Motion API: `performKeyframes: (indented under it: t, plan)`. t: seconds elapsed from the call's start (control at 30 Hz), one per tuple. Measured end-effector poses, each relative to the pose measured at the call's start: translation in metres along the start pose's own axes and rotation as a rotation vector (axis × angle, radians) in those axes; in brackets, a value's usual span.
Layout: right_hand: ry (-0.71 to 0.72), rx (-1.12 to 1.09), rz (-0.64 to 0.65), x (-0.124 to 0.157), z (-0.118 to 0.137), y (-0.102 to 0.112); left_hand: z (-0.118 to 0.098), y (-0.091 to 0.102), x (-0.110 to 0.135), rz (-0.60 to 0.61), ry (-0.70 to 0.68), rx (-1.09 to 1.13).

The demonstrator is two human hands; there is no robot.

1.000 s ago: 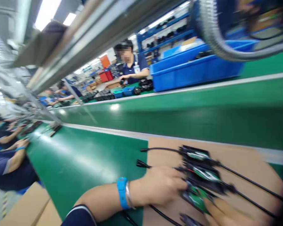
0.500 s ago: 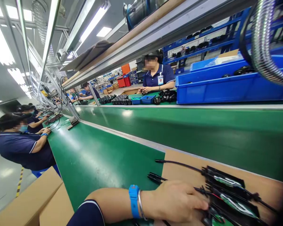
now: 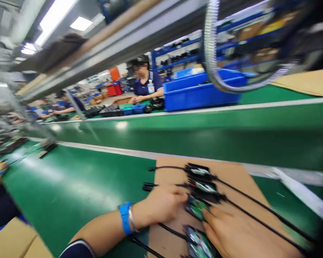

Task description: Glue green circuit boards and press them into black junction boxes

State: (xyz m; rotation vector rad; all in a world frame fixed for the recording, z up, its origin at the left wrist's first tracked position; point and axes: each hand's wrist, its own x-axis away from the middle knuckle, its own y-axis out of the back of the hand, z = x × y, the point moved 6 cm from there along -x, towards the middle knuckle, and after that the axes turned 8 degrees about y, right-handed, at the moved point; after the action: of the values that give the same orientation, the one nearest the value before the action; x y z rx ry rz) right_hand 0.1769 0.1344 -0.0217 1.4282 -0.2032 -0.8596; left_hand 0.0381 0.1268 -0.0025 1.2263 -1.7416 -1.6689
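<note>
A green workbench (image 3: 72, 182) carries a cardboard sheet (image 3: 172, 247), set against the bench's far edge. On a second bench beyond, a blue bin (image 3: 201, 93) stands at the near edge, with a co-worker (image 3: 148, 84) to its left. The right hand (image 3: 226, 225) reaches in over the sheet's right part, fingers loosely bent, fingertips at the right side of the third black case (image 3: 197, 208). The left hand (image 3: 164, 204), half curled, crosses the sheet's left edge and meets the same case at its left end; blur hides whether either hand grips it. This case, with a green board inside, lies between the hands. Two similar cases (image 3: 204, 186) lie between it and the sheet's far edge; a fourth case (image 3: 200, 243) lies nearer. Black cables (image 3: 251, 194) extend from the cases, two overhanging the sheet's left edge. A blue wristband (image 3: 125, 218) and a silver bangle (image 3: 131, 218) circle the left wrist.
</note>
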Motion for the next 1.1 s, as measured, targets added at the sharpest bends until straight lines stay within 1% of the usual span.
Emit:
performKeyframes:
  t: [0.03,0.07,0.13,0.23,0.33,0.4,0.5,0.57,0.63,0.7,0.8,0.9,0.97,1.03,1.1]
  plan:
    - [-0.006,0.020,0.131,0.000,0.007,0.003,0.002,0.001,0.001,-0.012,0.022,0.047]
    - [-0.004,0.023,0.229,-0.001,0.012,0.008,0.005,0.001,0.001,-0.022,0.041,0.089]
    - [-0.032,0.015,0.328,-0.004,0.017,0.017,0.007,0.000,0.002,-0.015,0.037,0.162]
    - [-0.087,-0.009,0.400,-0.008,0.015,0.027,0.007,-0.001,0.004,0.010,0.019,0.233]
    - [-0.101,-0.031,0.417,-0.006,0.015,0.032,0.001,0.001,0.008,-0.007,0.042,0.242]
    - [-0.097,-0.032,0.427,-0.005,0.016,0.032,-0.007,0.000,0.010,0.007,0.022,0.190]
    - [-0.101,-0.038,0.444,-0.003,0.014,0.032,-0.019,-0.009,0.009,0.110,-0.050,0.087]
    - [-0.107,-0.077,0.453,-0.002,0.011,0.034,-0.022,-0.012,0.006,0.173,-0.058,0.081]
    - [-0.096,-0.169,0.468,0.000,0.006,0.038,-0.023,-0.010,0.002,0.210,-0.044,0.127]
    - [-0.094,-0.278,0.475,0.002,0.001,0.043,-0.023,-0.003,-0.004,0.206,-0.024,0.179]
    - [-0.177,-0.337,0.470,0.007,-0.009,0.051,-0.027,0.003,-0.011,0.210,-0.037,0.213]
    - [-0.241,-0.300,0.458,0.010,-0.013,0.054,-0.033,-0.004,-0.013,0.273,-0.107,0.196]
    - [-0.231,-0.273,0.463,0.012,-0.010,0.051,-0.033,-0.010,-0.012,0.269,-0.129,0.191]
    - [-0.194,-0.246,0.450,0.013,-0.004,0.046,-0.031,-0.014,-0.010,0.227,-0.126,0.214]
    - [-0.182,-0.209,0.373,0.015,-0.001,0.041,-0.029,-0.017,-0.006,0.186,-0.128,0.250]
